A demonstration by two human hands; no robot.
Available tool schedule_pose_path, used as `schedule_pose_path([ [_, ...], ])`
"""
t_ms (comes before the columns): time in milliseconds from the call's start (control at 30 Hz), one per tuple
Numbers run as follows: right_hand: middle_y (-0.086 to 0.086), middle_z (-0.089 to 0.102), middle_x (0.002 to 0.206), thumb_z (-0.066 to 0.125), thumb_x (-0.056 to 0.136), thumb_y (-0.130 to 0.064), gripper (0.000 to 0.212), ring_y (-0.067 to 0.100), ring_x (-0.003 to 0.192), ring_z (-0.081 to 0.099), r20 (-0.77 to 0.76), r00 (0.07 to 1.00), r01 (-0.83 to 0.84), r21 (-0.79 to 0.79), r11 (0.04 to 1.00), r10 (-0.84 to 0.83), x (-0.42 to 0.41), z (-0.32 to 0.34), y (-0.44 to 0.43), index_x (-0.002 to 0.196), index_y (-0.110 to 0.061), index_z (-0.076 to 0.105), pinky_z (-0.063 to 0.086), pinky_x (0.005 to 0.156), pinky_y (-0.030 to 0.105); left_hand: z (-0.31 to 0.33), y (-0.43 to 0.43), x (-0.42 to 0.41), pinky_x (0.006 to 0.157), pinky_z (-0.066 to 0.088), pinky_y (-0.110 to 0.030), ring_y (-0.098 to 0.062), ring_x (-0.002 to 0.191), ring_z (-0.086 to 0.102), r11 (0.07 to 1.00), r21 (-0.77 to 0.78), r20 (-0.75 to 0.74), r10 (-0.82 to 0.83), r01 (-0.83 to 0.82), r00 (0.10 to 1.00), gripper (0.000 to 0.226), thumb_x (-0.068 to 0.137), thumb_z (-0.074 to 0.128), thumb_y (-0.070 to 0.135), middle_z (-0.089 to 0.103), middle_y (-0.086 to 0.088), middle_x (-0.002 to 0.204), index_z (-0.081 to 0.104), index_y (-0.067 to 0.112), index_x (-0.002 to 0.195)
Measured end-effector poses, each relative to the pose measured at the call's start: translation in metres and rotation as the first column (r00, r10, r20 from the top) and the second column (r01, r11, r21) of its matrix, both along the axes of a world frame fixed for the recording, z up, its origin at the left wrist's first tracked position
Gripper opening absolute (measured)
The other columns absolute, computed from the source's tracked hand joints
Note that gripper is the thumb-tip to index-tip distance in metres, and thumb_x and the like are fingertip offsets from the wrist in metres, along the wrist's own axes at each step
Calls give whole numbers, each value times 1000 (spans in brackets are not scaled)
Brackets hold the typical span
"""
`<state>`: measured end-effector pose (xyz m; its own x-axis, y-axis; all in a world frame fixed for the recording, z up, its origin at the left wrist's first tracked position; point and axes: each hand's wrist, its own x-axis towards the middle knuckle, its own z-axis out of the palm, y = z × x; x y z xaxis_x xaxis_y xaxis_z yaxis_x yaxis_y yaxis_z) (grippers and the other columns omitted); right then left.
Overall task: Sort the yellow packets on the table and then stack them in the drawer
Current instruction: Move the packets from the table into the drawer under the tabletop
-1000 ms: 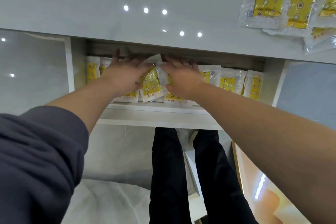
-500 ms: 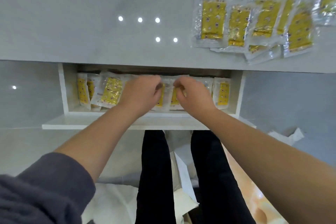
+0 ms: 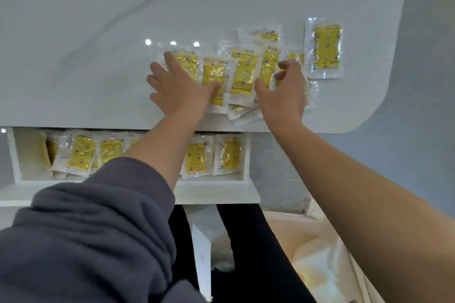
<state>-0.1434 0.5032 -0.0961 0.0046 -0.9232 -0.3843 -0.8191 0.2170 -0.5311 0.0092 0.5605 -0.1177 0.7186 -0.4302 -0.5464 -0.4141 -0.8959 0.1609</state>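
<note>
Where white glossy marble-look table (image 3: 98,32) curves off at right, yellow packets in clear plastic wrap (image 3: 243,71) lie in overlapping cluster close to near edge. Single yellow packet (image 3: 326,49) lies flat just right of cluster. Left hand (image 3: 182,88) spread wide, flat, pressing cluster's left packets. Right hand (image 3: 283,96) curled narrow, thumb and fingers pinching packets at cluster's right side. Below table edge, open white drawer (image 3: 246,155) holds row of upright packets (image 3: 81,152). Left forearm (image 3: 162,150), grey sleeve (image 3: 86,229) pushed up, crosses drawer, hiding middle of row.
</note>
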Motion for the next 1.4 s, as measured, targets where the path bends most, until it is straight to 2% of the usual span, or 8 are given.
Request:
schedule_pose_path([
  [167, -11, 56, 79, 66, 86, -42, 52, 14, 80, 61, 12, 991, -135, 189, 973, 135, 12, -1, -14, 128, -20, 45, 50, 76, 37, -3, -14, -10, 98, 37, -48, -31, 128, 40, 1000, -4, 19, -22, 22, 1000, 97, 71, 76, 55, 39, -11, 137, 28, 11, 142],
  [333, -6, 55, 80, 63, 90, -40, 22, 19, 81, 56, -25, 989, -134, 294, 946, 148, 17, -9, -27, 91, -20, 51, 43, 72, 33, 0, -12, -23, 84, 47, -44, -30, 119, 41, 997, -68, -2, -27, 27, 1000, 75, 72, 76, 54, 40, -10, 128, 42, 12, 124],
  [533, 5, 55, 111, 68, 83, -38, 23, 24, 98, 58, -69, 997, -7, 172, 985, 19, -7, -10, -39, 82, -20, 53, 50, 87, 43, 5, -11, -36, 88, 45, -45, -33, 123, 37, 1000, -2, 28, 27, -26, 999, 94, 67, 82, 49, 38, -15, 133, 31, 12, 137],
  [733, 4, 59, 98, 61, 88, -25, 14, 17, 75, 52, 28, 1000, -9, 277, 961, 1, 0, -9, -47, 92, -16, 51, 38, 58, 26, -1, -18, -29, 98, 42, -45, -33, 122, 47, 990, 0, -66, 142, -142, 988, 92, 68, 84, 41, 47, -14, 132, 32, 8, 136],
  [867, -4, 50, 81, 59, 88, -18, 11, 10, 68, 48, 63, 998, 12, 293, 956, -31, 6, -5, -47, 93, -14, 50, 37, 57, 25, -3, -12, -21, 92, 47, -42, -32, 117, 53, 971, -40, -136, 229, -237, 964, 76, 71, 83, 35, 50, -12, 128, 40, 7, 128],
  [1100, -5, 48, 80, 58, 89, -16, 10, 3, 63, 41, 102, 991, 69, 174, 982, -88, -1, 0, -35, 91, -15, 48, 34, 55, 19, 0, -2, -30, 84, 47, -42, -32, 117, 42, 998, -51, 81, 26, -22, 996, 78, 68, 81, 46, 41, -14, 128, 41, 9, 124],
  [1267, -10, 45, 74, 58, 90, -15, 10, 3, 63, 43, 181, 978, 71, 168, 983, -101, -11, 5, -26, 94, -14, 48, 35, 56, 15, 0, -5, -19, 92, 45, -44, -28, 111, 54, 967, -91, -101, 228, -237, 968, 72, 71, 82, 40, 54, -7, 118, 40, 13, 123],
  [1400, -4, 49, 76, 58, 91, -15, 10, 8, 64, 45, 268, 947, 133, 172, 976, -176, -13, 11, -15, 94, -16, 48, 39, 53, 9, 5, 6, 1, 60, 42, -26, -21, 90, 59, 950, -49, -276, 285, -310, 918, 39, 70, 81, 37, 54, 3, 81, 53, 16, 88],
])
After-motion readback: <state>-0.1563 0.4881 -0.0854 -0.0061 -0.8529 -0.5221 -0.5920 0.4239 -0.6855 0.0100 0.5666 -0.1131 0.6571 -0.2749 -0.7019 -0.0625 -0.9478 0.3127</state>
